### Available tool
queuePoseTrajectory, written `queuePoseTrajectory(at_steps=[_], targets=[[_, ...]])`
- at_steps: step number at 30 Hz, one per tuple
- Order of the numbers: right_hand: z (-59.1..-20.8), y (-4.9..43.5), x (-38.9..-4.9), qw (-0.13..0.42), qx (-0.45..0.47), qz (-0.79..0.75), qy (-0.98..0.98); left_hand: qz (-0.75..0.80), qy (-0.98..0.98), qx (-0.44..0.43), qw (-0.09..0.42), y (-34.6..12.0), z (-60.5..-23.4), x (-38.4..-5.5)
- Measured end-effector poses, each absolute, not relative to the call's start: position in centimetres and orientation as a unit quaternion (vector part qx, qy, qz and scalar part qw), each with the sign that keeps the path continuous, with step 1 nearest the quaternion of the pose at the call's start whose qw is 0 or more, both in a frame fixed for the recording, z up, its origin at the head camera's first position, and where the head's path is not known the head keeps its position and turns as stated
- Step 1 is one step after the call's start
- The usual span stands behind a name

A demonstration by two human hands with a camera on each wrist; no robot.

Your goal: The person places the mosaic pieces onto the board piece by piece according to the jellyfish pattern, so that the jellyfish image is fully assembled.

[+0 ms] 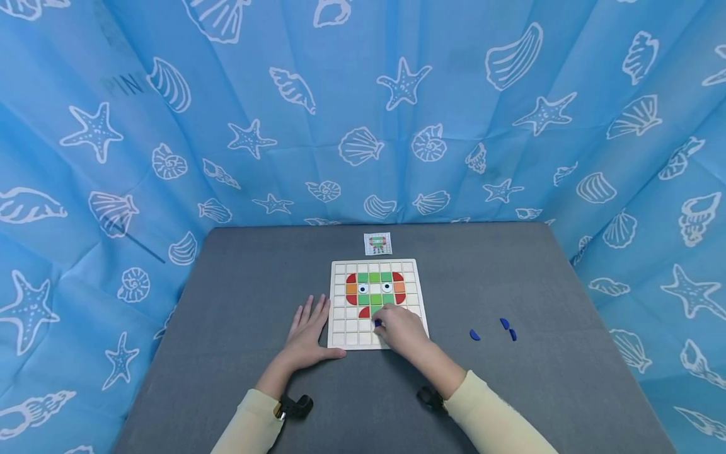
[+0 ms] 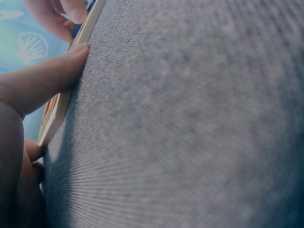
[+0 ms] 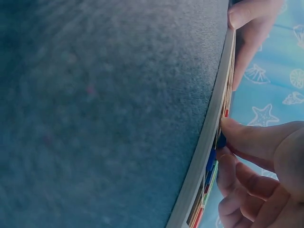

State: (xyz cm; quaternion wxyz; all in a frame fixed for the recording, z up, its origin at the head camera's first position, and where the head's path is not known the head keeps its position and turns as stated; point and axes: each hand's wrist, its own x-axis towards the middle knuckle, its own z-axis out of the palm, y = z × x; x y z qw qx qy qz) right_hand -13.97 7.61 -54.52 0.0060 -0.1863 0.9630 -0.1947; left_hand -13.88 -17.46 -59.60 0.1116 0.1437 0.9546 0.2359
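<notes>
A white gridded puzzle board [image 1: 339, 326] lies on the grey table. Red, green and orange tiles [image 1: 363, 299] and two eye tiles [image 1: 387, 287] form a figure on it. My right hand [image 1: 404, 329] reaches over its lower part and pinches a small blue tile [image 3: 222, 140] between thumb and fingers; the tile's full shape is hidden. Another blue tile [image 3: 210, 160] shows beside that grip in the right wrist view. Spread at the board's lower left corner, my left hand [image 1: 307, 337] touches the edge with its straight thumb [image 2: 52, 78] and fingers.
Right of the board lie several loose blue half-round tiles [image 1: 474, 335]. Behind it is a small pattern card [image 1: 377, 243] showing a similar coloured figure. A blue shell-print curtain [image 1: 340, 94] hangs around the table's back and sides.
</notes>
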Motion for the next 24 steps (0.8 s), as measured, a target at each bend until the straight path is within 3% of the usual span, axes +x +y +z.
queuePoseTrajectory(at_steps=[24], targets=[[-53.89, 8.18, -13.95, -0.006, -0.188, -0.226, 0.956, 0.241, 0.954, 0.141, 0.108, -17.31, -59.52, -13.78]])
